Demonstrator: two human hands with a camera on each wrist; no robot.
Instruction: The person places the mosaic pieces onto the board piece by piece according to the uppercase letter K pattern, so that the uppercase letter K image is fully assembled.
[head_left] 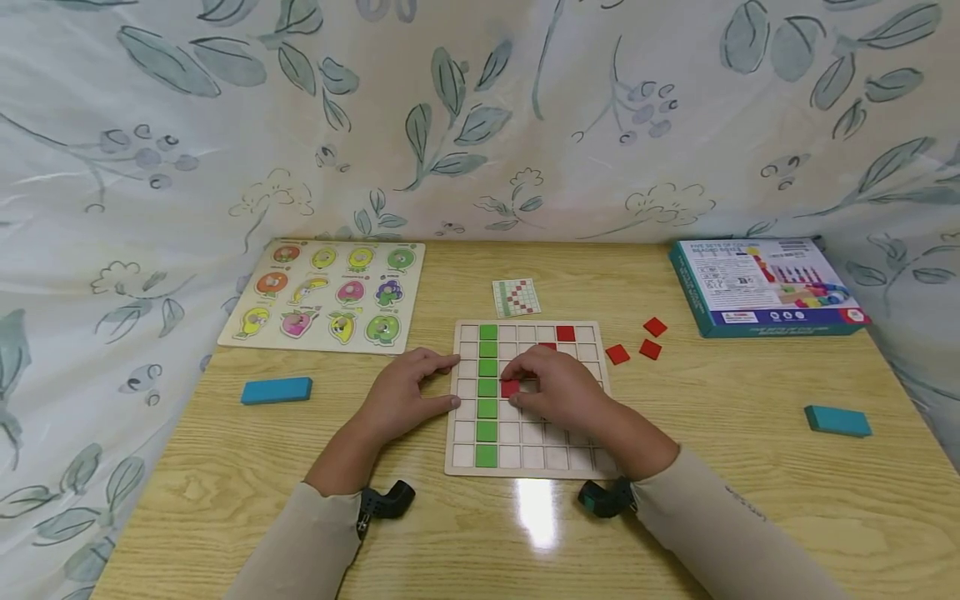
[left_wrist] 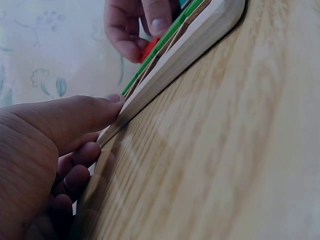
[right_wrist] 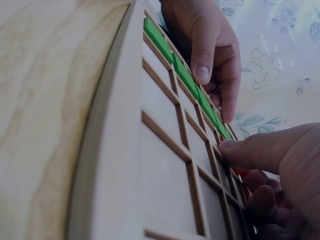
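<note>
A wooden grid board (head_left: 510,476) lies flat on the table. Green square tiles (head_left: 487,408) fill its second column from the left. My right hand (head_left: 562,387) is over the middle of the grid, pinching a red square tile (head_left: 510,389) in the column right beside the green ones. Farther up, a red tile (head_left: 566,333) sits in the top row; other red ones are partly hidden by the hand. With thumb and fingertips, my left hand (head_left: 401,396) touches the board's left edge. In the left wrist view, the pinched red tile (left_wrist: 149,48) shows between the right fingers.
Several loose red tiles (head_left: 650,349) lie right of the board. A small pattern card (head_left: 516,297) is behind it. A fruit puzzle board (head_left: 356,342) stands back left, a game box (head_left: 765,287) back right. Blue blocks lie left (head_left: 276,391) and right (head_left: 837,421).
</note>
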